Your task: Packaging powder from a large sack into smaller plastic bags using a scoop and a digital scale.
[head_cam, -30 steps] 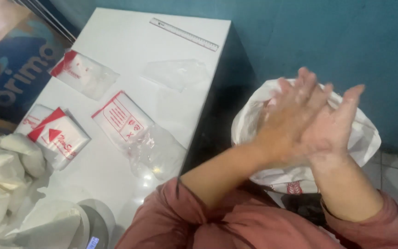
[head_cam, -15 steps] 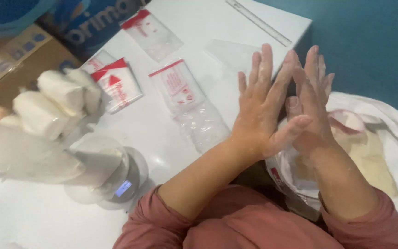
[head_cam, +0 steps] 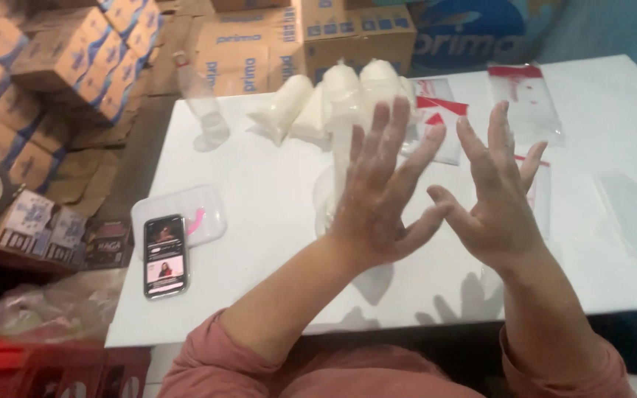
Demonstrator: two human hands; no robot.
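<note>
While raised above the white table and holding nothing: left hand and right hand, fingers spread wide, palms turned partly toward each other, close together but not touching. Pale powdery film visible on the left hand's back and fingers, probably the reason for both being held clear of the surface. Directly below and partly hidden by the left hand, a clear plastic container; exact shape not discernible. Just beyond the fingertips, a cluster of filled white bags, lying together at the table's far side, within easy reach. Beside and beyond the right hand, flat clear pouches with red tops, laid out singly, apparently empty. Near the left edge, a phone, screen lit and face up, resting partly on a clear lid, well apart from the powdered hands. Beyond the table, stacked cardboard boxes
</note>
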